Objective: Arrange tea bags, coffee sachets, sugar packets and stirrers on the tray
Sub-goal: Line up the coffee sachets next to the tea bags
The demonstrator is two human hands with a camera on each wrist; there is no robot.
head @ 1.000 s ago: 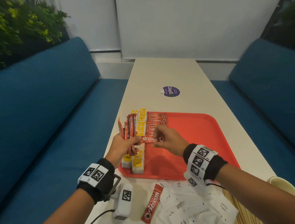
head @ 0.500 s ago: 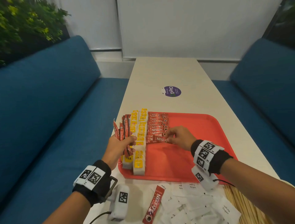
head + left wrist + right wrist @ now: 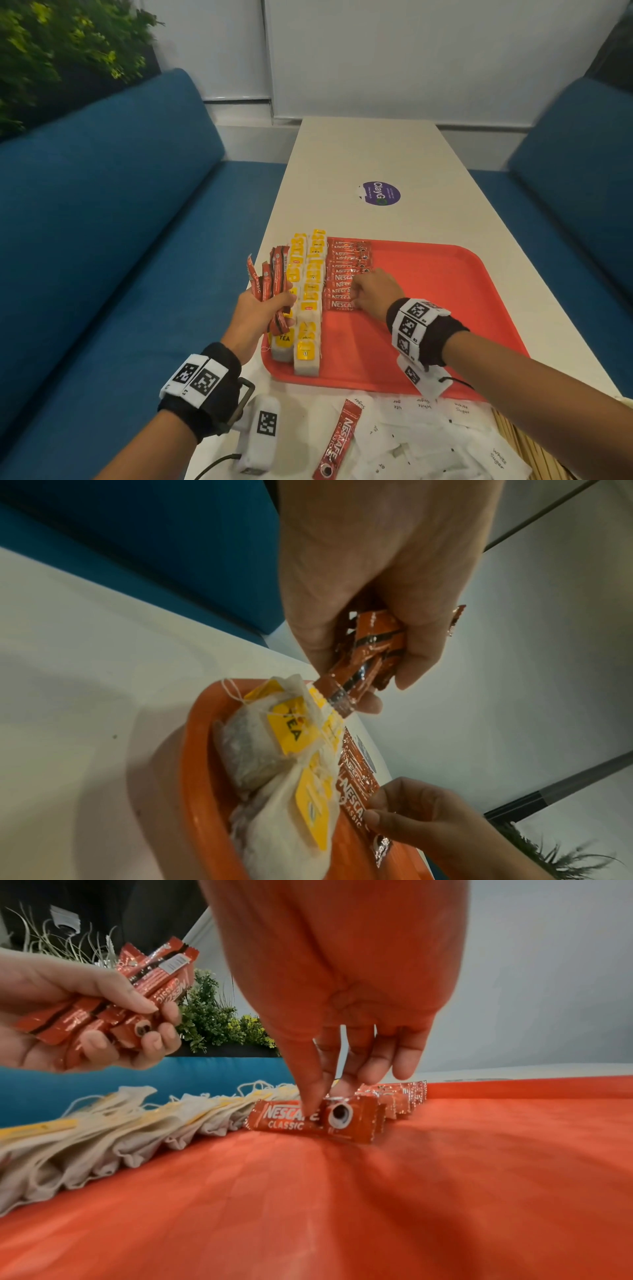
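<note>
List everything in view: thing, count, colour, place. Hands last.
tray: one, red, on the table's near end.
tea bags: two rows, white with yellow tags, along the tray's left edge.
laid coffee sachets: one row, red, right of the tea bags.
held coffee sachets: a bundle, red, in the left hand.
loose coffee sachet: one, red, on the table before the tray.
sugar packets: a pile, white, beside it.
stirrers: a bundle, wooden, right of the packets.
table: one, white.
left hand: grips the bundle.
right hand: pinches the nearest laid sachet.
</note>
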